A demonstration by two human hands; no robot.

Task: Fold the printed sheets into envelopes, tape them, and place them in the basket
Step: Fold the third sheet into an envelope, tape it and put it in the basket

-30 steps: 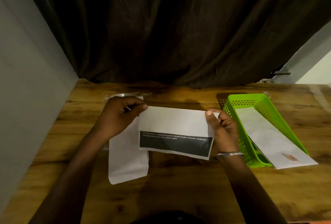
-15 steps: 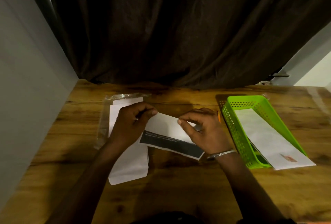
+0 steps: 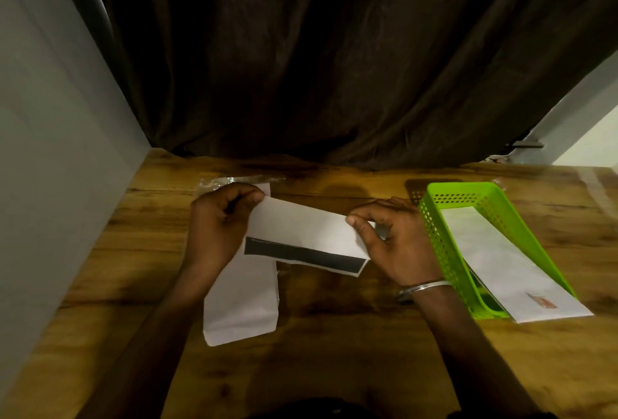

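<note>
The folded printed sheet [image 3: 301,234] hangs over the surface [image 3: 334,368] between both hands; its long axis runs left to right, the right end slightly nearer the person, with a dark printed band along the near edge; the left grip [image 3: 217,221] pinches its left end; the right grip [image 3: 394,241] pinches its right end; a white paper pile [image 3: 240,305] lies beneath the left side; the green basket [image 3: 461,189], with one envelope [image 3: 495,251] in it, stands just right of the right grip, so that hand seems better placed to deliver.
</note>
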